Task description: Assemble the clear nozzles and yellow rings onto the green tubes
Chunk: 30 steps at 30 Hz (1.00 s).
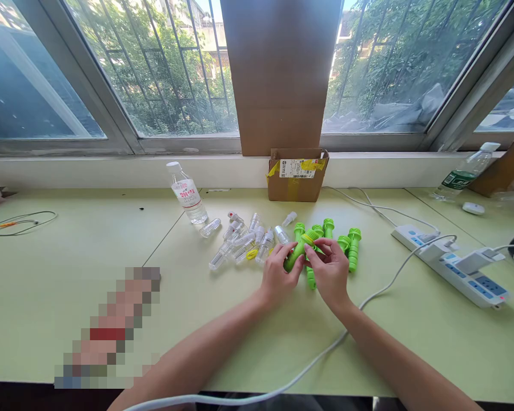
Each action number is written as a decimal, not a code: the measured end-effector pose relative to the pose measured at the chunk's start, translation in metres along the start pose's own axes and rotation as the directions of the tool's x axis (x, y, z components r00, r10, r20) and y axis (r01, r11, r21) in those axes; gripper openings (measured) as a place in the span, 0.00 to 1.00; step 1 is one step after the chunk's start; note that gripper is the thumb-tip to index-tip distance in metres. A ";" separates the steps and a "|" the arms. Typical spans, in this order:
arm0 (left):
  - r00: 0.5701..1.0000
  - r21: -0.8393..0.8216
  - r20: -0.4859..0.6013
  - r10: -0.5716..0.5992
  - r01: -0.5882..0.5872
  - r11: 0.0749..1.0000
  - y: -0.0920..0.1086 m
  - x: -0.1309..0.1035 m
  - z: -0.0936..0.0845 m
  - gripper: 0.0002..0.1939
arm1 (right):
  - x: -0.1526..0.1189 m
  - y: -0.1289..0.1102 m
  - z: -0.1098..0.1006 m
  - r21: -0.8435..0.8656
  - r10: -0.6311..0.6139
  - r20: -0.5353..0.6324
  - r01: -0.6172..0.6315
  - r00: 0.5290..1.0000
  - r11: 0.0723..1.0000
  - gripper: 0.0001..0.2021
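The green tube (pixel 294 259) is tilted in the air just over the table (pixel 223 325), its lower body gripped between the half-curled left hand's (pixel 278 275) thumb and fingers, while the right hand (pixel 332 273), nearly closed, has its fingertips at the yellow ring (pixel 309 237) near the upper end. From here it looks light, stiff and hardly fragile, though smooth enough to slip or roll, so I'd hold the plain barrel and use fingertips at the ring. Other green tubes (pixel 353 251) lie beside it, then clear plastic tubes (pixel 221 255), with a cardboard box (pixel 292 191) beyond.
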State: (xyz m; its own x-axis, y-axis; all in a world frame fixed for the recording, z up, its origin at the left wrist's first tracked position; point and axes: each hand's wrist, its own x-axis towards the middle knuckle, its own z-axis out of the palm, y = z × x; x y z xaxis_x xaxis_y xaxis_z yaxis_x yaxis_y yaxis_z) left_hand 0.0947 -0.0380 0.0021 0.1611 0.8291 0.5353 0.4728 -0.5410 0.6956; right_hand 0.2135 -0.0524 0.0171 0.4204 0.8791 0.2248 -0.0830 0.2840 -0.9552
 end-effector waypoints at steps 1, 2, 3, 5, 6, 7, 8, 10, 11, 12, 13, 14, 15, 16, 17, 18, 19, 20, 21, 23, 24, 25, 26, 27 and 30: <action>1.000 -0.021 0.011 -0.007 0.007 1.000 0.001 0.001 0.000 0.14 | 0.000 0.000 0.000 -0.001 -0.001 0.007 0.001 1.000 1.000 0.16; 1.000 -0.034 0.019 -0.014 0.014 0.999 0.001 0.001 -0.001 0.13 | 0.000 0.000 0.000 0.003 0.002 0.012 -0.002 1.000 1.000 0.16; 1.000 -0.043 0.025 -0.019 0.020 0.999 0.002 0.002 -0.001 0.13 | 0.000 0.001 0.001 0.010 0.009 0.017 -0.010 1.000 1.000 0.16; 0.999 -0.048 0.034 -0.024 0.026 0.999 0.002 0.003 -0.001 0.12 | 0.000 0.001 0.001 0.019 0.025 0.030 -0.026 0.999 0.999 0.17; 0.999 -0.045 0.037 -0.023 0.025 0.999 0.001 0.003 0.000 0.11 | 0.001 0.002 0.001 0.020 0.032 0.035 -0.033 0.999 0.999 0.16; 0.999 -0.041 0.039 -0.021 0.022 0.999 0.001 0.003 0.000 0.11 | 0.001 0.002 0.000 0.018 0.037 0.037 -0.038 0.999 0.999 0.16; 0.999 -0.035 0.039 -0.017 0.019 0.999 0.000 0.002 0.000 0.11 | 0.002 0.003 0.000 0.016 0.040 0.039 -0.041 0.998 0.999 0.16; 0.999 -0.024 0.031 -0.012 0.012 1.000 -0.001 0.002 0.001 0.11 | 0.003 0.005 -0.001 0.016 0.040 0.041 -0.040 0.998 0.999 0.15; 1.000 -0.018 0.026 -0.008 0.009 1.000 -0.001 0.001 0.001 0.11 | 0.003 0.005 -0.002 0.016 0.037 0.041 -0.038 0.998 0.999 0.15; 1.000 -0.013 0.021 -0.005 0.006 1.000 -0.001 0.001 0.002 0.11 | 0.004 0.006 -0.002 0.015 0.034 0.042 -0.034 0.999 0.999 0.15; 1.000 -0.009 0.018 -0.002 0.003 1.000 -0.002 0.001 0.002 0.11 | 0.004 0.007 -0.002 0.013 0.030 0.043 -0.031 0.999 0.999 0.15; 1.000 -0.005 0.016 0.001 -0.001 1.000 -0.002 0.000 0.002 0.11 | 0.004 0.007 -0.002 0.009 0.027 0.044 -0.027 0.999 1.000 0.15; 1.000 -0.001 0.015 0.005 -0.005 1.000 -0.002 0.000 0.002 0.11 | 0.003 0.008 -0.002 0.002 0.022 0.042 -0.022 0.999 1.000 0.15; 1.000 0.003 0.014 0.010 -0.010 1.000 -0.002 0.000 0.003 0.11 | 0.003 0.008 -0.002 -0.006 0.017 0.041 -0.017 0.999 1.000 0.15; 1.000 0.008 0.011 0.015 -0.015 1.000 -0.003 0.000 0.003 0.12 | 0.003 0.008 -0.001 -0.015 0.013 0.040 -0.013 0.999 1.000 0.15; 1.000 0.013 0.008 0.020 -0.020 1.000 -0.003 0.000 0.003 0.12 | 0.002 0.008 -0.001 -0.024 0.010 0.041 -0.009 0.999 1.000 0.15; 1.000 0.018 0.005 0.025 -0.025 1.000 -0.003 0.000 0.003 0.12 | 0.002 0.008 -0.001 -0.031 0.008 0.042 -0.007 0.999 1.000 0.15; 1.000 0.023 0.002 0.030 -0.030 0.999 -0.003 0.000 0.003 0.12 | 0.001 0.009 -0.001 -0.035 0.007 0.042 -0.006 0.999 0.999 0.15; 0.999 0.029 0.002 0.033 -0.033 0.999 -0.003 0.000 0.003 0.12 | 0.001 0.009 -0.001 -0.036 0.008 0.043 -0.007 0.999 0.999 0.15; 0.999 0.040 0.003 0.039 -0.039 0.998 -0.003 -0.001 0.003 0.12 | 0.002 0.008 -0.001 -0.031 0.015 0.044 -0.014 0.999 0.999 0.15; 0.999 0.044 0.004 0.040 -0.040 0.998 -0.003 -0.001 0.003 0.12 | 0.002 0.008 -0.002 -0.024 0.019 0.045 -0.018 0.999 1.000 0.15; 0.999 0.048 0.004 0.040 -0.040 0.998 -0.003 -0.001 0.003 0.12 | 0.003 0.008 -0.002 -0.018 0.024 0.047 -0.023 0.999 1.000 0.15; 0.999 0.051 0.003 0.039 -0.039 0.998 -0.003 -0.001 0.003 0.12 | 0.003 0.008 -0.002 -0.010 0.027 0.050 -0.027 0.998 1.000 0.15; 0.999 0.052 0.002 0.037 -0.037 0.998 -0.003 -0.001 0.003 0.12 | 0.003 0.008 -0.002 -0.002 0.026 0.053 -0.026 0.998 1.000 0.14; 0.999 0.048 -0.005 0.031 -0.031 0.998 -0.004 -0.001 0.004 0.12 | 0.003 0.008 -0.002 0.009 0.011 0.056 -0.012 0.998 1.000 0.15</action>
State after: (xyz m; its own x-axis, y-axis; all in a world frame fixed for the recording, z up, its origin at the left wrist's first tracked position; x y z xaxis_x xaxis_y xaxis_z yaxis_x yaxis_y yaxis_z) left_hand 0.0958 -0.0366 -0.0029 0.1715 0.8110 0.5593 0.5084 -0.5591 0.6549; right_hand 0.2155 -0.0481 0.0095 0.3685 0.9021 0.2246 -0.0958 0.2772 -0.9560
